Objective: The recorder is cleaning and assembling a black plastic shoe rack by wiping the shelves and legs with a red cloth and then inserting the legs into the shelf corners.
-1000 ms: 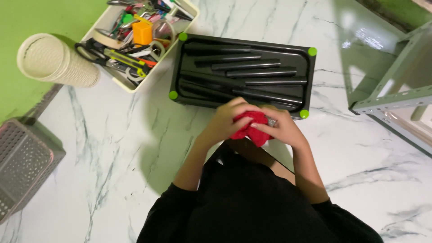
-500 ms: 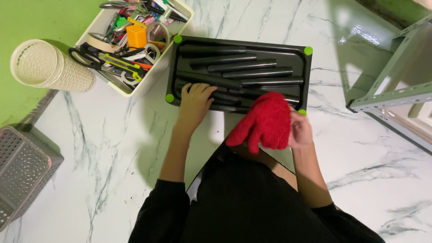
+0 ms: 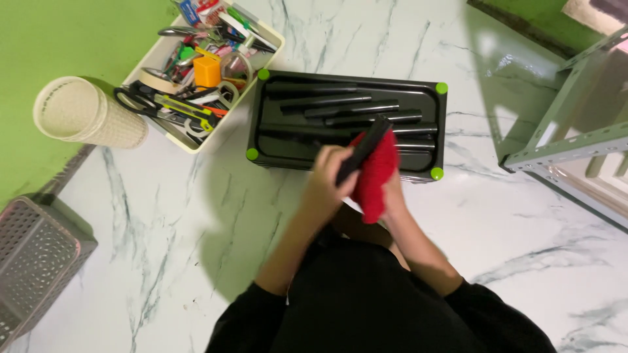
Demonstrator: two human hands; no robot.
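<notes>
Left hand (image 3: 327, 180) is closed around a black rod-shaped tool (image 3: 363, 149), gripping its lower end; the tool tilts up and away to the right. Right hand (image 3: 391, 196) holds a red cloth (image 3: 376, 173), fingers mostly hidden under it, so the grip is only partly visible. The cloth sits just right of the left hand, touching the tool from behind.

Just beyond both hands lies a black tray (image 3: 347, 124) with green corner caps, holding more black rods lying lengthwise. Further left of the left hand: a white bin (image 3: 196, 140) full of scissors, tape and small tools, then a cream cup stack (image 3: 88, 114) on its side. Grey basket (image 3: 33, 261) far left. Metal rack (image 3: 562, 131) well right of the right hand. All on a white marble worktop (image 3: 163, 216).
</notes>
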